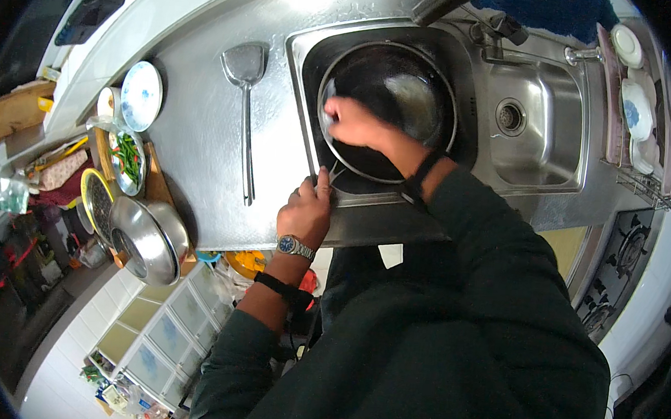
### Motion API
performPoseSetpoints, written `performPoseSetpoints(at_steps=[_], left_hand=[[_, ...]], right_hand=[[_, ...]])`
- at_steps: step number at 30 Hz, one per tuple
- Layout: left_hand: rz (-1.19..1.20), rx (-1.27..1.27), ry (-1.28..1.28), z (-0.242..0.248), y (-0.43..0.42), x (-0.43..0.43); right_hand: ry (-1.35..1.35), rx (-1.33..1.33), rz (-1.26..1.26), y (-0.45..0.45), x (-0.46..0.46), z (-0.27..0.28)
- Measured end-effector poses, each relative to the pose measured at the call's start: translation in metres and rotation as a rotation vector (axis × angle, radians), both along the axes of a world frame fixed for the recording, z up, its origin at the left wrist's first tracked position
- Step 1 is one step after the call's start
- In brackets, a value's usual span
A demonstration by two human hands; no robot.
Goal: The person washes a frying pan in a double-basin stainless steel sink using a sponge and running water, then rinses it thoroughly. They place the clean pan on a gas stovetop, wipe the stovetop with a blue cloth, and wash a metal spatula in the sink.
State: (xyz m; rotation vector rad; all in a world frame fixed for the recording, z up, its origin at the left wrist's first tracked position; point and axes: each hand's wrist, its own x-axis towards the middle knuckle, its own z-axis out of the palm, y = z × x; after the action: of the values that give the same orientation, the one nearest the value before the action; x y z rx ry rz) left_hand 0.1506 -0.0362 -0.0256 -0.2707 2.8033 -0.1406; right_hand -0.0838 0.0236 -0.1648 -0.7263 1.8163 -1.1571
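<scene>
A dark wok (414, 115) with a metal rim sits in the left basin of the stainless steel sink (470, 72). Its inside looks wet and shiny. My left hand (306, 212) is closed around the wok's handle at the basin's front left corner. Over the wok's left side, my right hand (357, 122) has its fingers curled against the inner wall near the rim. That hand is blurred by motion, and a pale patch shows beside its fingers; whether it grips something is unclear. A metal wok spatula (245, 67) lies on the steel counter (199, 140) left of the sink.
A faucet (455, 3) reaches over the sink's back edge, near the right basin (538, 148). Farther right stands a dish rack (656, 187) with bowls. At left are a blue-patterned plate (141, 97), a plate of green and red peppers (126, 160) and metal bowls (144, 242).
</scene>
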Motion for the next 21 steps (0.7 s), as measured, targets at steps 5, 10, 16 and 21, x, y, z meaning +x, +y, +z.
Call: performPoseSetpoints(at_steps=[5,10,16,21], left_hand=[[-0.012,-0.011,0.013,0.001,0.001,-0.001],[0.017,0.005,-0.073,0.001,0.0,-0.001],[0.034,0.06,-0.072,0.002,-0.001,-0.001],[0.021,0.06,-0.038,-0.001,-0.002,0.0]], right_hand=[[0.185,0.097,-0.492,-0.042,-0.028,-0.016],[0.123,0.163,0.42,0.033,0.011,0.009],[0.601,0.706,0.709,0.144,-0.039,-0.002],[0.598,0.663,0.149,0.087,-0.112,-0.029]])
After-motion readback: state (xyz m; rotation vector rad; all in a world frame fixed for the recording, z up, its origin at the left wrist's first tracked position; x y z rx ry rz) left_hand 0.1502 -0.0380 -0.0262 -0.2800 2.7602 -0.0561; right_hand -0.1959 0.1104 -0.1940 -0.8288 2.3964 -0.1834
